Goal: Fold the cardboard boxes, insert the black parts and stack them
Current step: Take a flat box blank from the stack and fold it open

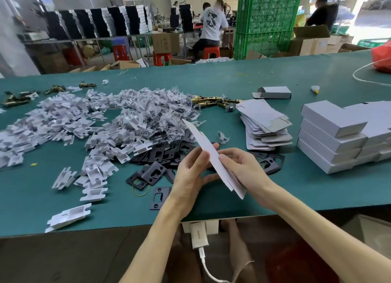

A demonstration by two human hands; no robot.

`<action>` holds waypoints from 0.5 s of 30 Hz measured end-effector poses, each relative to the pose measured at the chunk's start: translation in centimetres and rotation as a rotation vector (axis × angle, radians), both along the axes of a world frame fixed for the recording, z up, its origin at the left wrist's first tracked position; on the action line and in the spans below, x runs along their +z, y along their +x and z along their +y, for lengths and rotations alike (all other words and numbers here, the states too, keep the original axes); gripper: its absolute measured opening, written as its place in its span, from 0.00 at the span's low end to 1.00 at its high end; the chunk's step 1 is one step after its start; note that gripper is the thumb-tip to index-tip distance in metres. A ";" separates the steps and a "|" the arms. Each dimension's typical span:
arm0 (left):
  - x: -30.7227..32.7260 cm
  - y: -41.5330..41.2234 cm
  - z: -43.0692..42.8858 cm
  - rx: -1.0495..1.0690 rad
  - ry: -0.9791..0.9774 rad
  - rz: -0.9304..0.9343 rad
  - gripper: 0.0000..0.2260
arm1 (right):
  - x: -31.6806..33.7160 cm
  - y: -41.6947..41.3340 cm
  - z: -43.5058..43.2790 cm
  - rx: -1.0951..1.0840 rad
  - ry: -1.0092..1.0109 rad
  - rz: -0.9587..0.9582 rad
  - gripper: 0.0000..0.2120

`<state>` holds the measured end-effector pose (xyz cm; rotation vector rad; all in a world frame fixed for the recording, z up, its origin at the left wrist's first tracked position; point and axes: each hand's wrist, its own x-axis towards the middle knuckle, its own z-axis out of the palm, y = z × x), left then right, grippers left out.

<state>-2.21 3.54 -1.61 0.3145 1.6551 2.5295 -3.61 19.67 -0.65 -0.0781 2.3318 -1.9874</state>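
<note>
A flat, unfolded white cardboard box blank (208,153) is held on edge above the green table (275,189). My left hand (191,174) grips its left face and my right hand (243,166) pinches its right face. A stack of flat blanks (265,127) lies to the right of my hands. Finished white boxes (332,138) are stacked at the far right. Black metal plates (156,155) lie in a heap just left of my hands, one single black plate (160,198) near the table's front edge.
A wide pile of white plastic inserts (69,123) and bagged screws (169,113) covers the table's left half. Brass latches (213,101) lie behind them. One folded box (273,92) lies farther back. A red bag (382,58) sits at the far right; people work in the background.
</note>
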 end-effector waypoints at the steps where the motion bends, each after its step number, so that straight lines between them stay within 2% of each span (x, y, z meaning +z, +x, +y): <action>1: 0.1 0.0 -0.1 0.000 0.008 -0.003 0.42 | 0.0 0.1 0.2 0.025 -0.019 -0.004 0.10; 5: 0.4 0.0 -0.2 0.020 0.052 -0.067 0.42 | 0.4 0.9 1.2 0.234 0.005 0.041 0.19; 8: 0.4 -0.2 -0.4 0.081 0.102 -0.129 0.33 | 0.7 1.6 1.8 0.357 0.111 0.115 0.30; 11: 0.6 -0.3 -0.8 0.158 0.196 -0.207 0.30 | 1.2 2.5 1.9 0.398 0.268 0.215 0.24; 13: 0.7 -0.4 -0.9 0.178 0.240 -0.241 0.31 | 1.4 2.9 2.1 0.332 0.400 0.321 0.27; 15: 0.6 -0.3 -0.7 0.161 0.221 -0.248 0.27 | 1.2 3.1 2.1 0.226 0.545 0.489 0.19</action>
